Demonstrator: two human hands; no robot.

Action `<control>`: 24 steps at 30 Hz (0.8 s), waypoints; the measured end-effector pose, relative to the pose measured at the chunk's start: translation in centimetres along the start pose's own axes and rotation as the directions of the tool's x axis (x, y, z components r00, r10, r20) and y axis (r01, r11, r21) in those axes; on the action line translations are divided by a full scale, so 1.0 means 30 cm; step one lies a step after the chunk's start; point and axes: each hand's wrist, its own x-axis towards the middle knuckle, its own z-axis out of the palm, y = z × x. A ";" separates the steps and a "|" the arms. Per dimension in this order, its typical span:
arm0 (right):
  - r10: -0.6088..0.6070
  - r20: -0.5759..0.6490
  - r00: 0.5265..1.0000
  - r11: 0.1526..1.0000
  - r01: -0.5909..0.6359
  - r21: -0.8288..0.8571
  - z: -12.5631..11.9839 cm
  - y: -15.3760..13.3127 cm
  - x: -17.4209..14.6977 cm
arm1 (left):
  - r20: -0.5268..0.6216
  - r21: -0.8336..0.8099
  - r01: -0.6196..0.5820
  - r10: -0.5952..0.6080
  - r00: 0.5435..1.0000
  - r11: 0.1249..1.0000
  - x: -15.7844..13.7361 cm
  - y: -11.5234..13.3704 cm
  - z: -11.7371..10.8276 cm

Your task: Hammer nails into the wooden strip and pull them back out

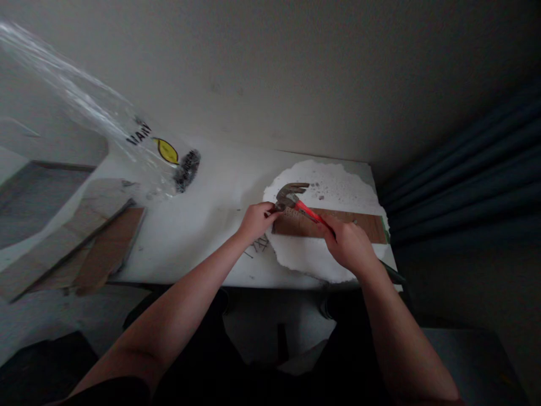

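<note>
A claw hammer (pixel 310 211) with a red handle is gripped in my right hand (pixel 351 246). Its metal head lies over the left end of a brown wooden board (pixel 333 225), close to the fingertips of my left hand (pixel 256 220). Those left fingers are pinched together at the board's end; whatever is between them is too small to make out. Dark dots or holes mark the board near the hammer head. Under the board is a white, ragged-edged round slab (pixel 304 262). Several loose nails (pixel 261 243) lie on the white table just left of the slab.
A clear plastic bag (pixel 139 144) with a yellow print stands on the table's left part. Brown and grey boards (pixel 112 242) lean over the left edge. Dark curtains (pixel 460 180) hang at right, and a wall (pixel 270 84) rises behind the white table (pixel 181 242).
</note>
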 end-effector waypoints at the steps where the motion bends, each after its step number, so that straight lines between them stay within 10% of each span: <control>1: 0.004 0.002 1.000 1.000 -0.004 -0.013 -0.001 -0.004 -0.003 | -0.001 0.003 0.005 -0.005 1.000 1.000 0.001 -0.002 0.001; 24: 0.046 -0.004 0.999 0.998 -0.046 -0.040 -0.031 -0.036 -0.016 | -0.024 -0.181 -0.019 0.015 1.000 0.983 0.030 -0.013 0.003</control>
